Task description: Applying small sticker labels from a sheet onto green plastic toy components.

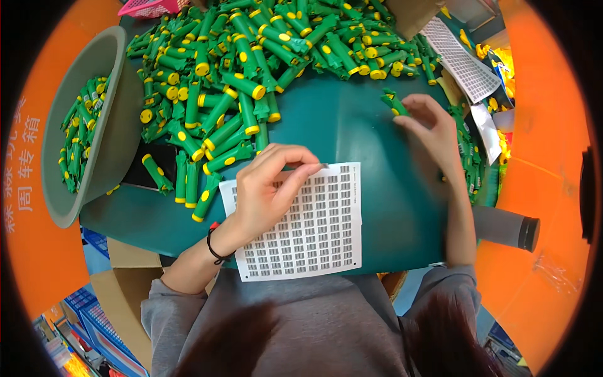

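My left hand (267,188) is over a white sheet of small barcode stickers (301,251), thumb and forefinger pinched at its top edge. A small dark-printed sticker (325,166) shows at those fingertips. To the right, my right hand (433,129) is raised above the table, its thumb and forefinger at the near end of a green tube-shaped piece (392,100) with yellow on it. Many similar green tubes with yellow end caps (251,91) lie heaped across the far and left side of the table.
A grey-green tub (119,81) with more green tubes stands tilted at the left. Another sticker sheet (465,63) and green pieces (471,157) are along the right edge. A grey cylinder with a dark cap (502,227) lies at the right. A pink basket (147,7) is at the far left.
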A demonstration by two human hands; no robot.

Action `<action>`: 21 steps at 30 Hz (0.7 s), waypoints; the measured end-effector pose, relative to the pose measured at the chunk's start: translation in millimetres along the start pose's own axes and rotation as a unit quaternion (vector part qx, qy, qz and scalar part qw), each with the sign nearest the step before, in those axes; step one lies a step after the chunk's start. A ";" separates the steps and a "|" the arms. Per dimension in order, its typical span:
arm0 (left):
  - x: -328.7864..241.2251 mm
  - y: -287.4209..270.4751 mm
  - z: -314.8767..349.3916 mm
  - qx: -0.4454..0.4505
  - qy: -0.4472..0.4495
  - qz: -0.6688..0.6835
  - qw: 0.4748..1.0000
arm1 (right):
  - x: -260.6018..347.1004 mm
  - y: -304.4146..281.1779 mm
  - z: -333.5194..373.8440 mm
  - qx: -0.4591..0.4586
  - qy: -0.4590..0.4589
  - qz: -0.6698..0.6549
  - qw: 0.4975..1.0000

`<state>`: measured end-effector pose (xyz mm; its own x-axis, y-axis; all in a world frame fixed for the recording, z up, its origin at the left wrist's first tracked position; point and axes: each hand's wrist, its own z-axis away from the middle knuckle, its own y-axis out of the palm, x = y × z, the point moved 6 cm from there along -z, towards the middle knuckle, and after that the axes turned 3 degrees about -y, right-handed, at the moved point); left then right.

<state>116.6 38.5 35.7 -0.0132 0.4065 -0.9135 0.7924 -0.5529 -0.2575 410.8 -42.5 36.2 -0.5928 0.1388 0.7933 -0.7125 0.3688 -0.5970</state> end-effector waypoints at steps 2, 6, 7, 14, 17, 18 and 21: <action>1.1 -2.6 -0.9 -0.003 -0.048 0.057 0.997 | 25.7 35.0 27.9 0.009 0.081 -0.195 0.977; -20.0 -7.9 -7.8 0.052 -0.030 0.081 0.995 | 47.3 73.4 69.4 0.031 -0.044 -0.314 0.948; -24.8 -11.0 -8.8 0.050 -0.039 0.079 0.995 | 49.3 79.1 74.1 0.036 -0.038 -0.319 0.946; -41.4 -3.4 -1.3 0.115 -0.037 0.042 0.992 | 62.8 79.6 85.5 0.005 -0.100 -0.318 0.943; -41.0 -0.5 0.9 0.113 -0.084 0.059 0.988 | 66.8 79.5 89.7 0.014 -0.145 -0.335 0.931; -40.4 -0.3 1.2 0.113 -0.086 0.058 0.988 | 66.7 79.7 91.2 0.020 -0.140 -0.332 0.933; -43.4 -0.1 0.2 0.107 -0.039 0.002 0.994 | 71.6 81.1 94.7 0.009 -0.089 -0.370 0.925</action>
<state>116.9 20.8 75.3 -0.0636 0.3508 -0.9343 0.6453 -0.6997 -0.3066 275.1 -89.7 33.3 0.0084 -0.3001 0.9539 -0.9529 0.2869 0.0986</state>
